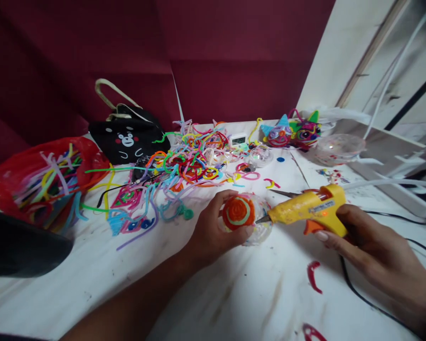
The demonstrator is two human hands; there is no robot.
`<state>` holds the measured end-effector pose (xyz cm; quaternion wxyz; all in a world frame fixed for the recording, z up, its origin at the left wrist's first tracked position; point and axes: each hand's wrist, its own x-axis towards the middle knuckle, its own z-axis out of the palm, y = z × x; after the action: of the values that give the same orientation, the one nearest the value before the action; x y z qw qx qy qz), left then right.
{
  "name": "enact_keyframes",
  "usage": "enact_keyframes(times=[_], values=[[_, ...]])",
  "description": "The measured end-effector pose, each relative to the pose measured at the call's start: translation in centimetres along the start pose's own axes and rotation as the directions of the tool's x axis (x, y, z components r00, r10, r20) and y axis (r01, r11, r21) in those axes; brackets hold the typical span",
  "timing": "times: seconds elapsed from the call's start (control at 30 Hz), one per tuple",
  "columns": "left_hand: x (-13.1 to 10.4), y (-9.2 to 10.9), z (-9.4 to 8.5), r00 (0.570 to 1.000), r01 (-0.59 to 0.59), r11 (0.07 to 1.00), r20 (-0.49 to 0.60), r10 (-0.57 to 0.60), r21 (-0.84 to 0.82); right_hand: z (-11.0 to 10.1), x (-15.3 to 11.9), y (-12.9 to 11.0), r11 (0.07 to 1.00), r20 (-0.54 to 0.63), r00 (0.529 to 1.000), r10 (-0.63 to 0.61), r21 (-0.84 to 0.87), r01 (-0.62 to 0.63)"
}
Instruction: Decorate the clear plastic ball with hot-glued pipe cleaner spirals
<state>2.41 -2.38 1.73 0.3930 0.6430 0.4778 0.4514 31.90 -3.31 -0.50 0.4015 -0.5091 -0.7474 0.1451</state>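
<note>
My left hand (pixel 213 232) is closed around the side of a clear plastic ball (pixel 261 235), its thumb and fingers at either edge of an orange coil (pixel 237 211) with a pale ring on it. In my right hand (pixel 372 251) is a yellow hot glue gun (pixel 307 208) with an orange trigger; my fingers wrap its handle. The gun's metal nozzle points left and is at the ball, right beside the coil. Whether glue is coming out is too small to tell. Two curved red pieces lie near my right hand, one (pixel 314 277) below the gun.
A tangle of colourful pipe cleaners (pixel 191 161) covers the table's middle back. Left are a red bag (pixel 88 154) of pipe cleaners, a black pouch (pixel 128 137) and a black cylinder (pixel 24 246). Two decorated cat-like balls (pixel 279 132), a clear bowl (pixel 341 148) and black cable (pixel 358 289) are right.
</note>
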Motion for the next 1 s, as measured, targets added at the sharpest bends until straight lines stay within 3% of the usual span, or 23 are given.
enact_keyframes(times=[0.23, 0.8, 1.0], values=[[0.0, 0.0, 0.1, 1.0, -0.007, 1.0, 0.022, 0.007, 0.005, -0.3, 0.4, -1.6, 0.987, 0.026, 0.997, -0.069, -0.14, 0.072], [-0.1, 0.1, 0.2, 0.999, 0.01, 1.0, 0.037, -0.009, -0.02, -0.8, 0.0, -2.2, 0.967, 0.006, 0.998, -0.068, -0.246, 0.068], [-0.1, 0.1, 0.2, 0.998, 0.047, 0.999, 0.04, -0.046, -0.022, -1.2, 0.0, -2.0, 0.908, 0.028, 0.983, -0.182, -0.38, 0.178]])
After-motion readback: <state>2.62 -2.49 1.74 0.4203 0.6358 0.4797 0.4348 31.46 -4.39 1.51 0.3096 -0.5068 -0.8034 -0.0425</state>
